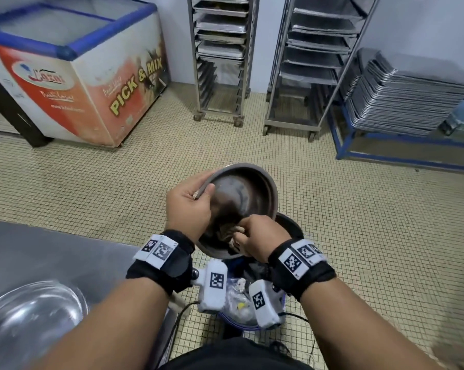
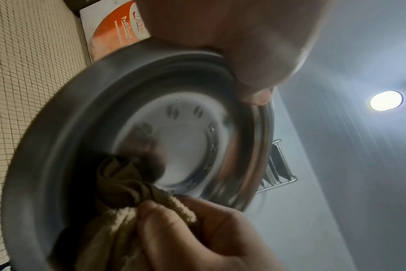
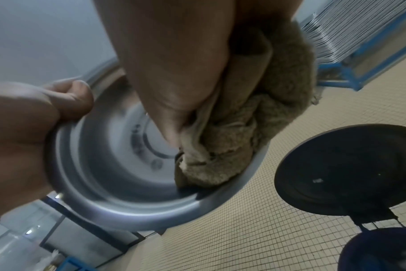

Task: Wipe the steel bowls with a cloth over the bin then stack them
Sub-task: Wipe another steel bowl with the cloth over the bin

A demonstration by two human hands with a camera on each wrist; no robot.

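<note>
At frame centre we tilt the round steel bowl (image 1: 242, 198), rim pinched by our left hand (image 1: 188, 206), toward our right hand (image 1: 257, 237), which bunches the beige terry cloth (image 1: 232, 233) against its lower inner wall.

Small-tiled beige floor (image 1: 359, 236), pale walls (image 1: 425, 28), chest freezer (image 1: 86, 84) with blue-rimmed lid at left, two wheeled steel tray racks (image 1: 220, 57) against the far wall, stacked trays (image 1: 401, 100) on a blue frame (image 1: 340, 140) at right, ceiling lamp (image 2: 385, 100) lit
</note>
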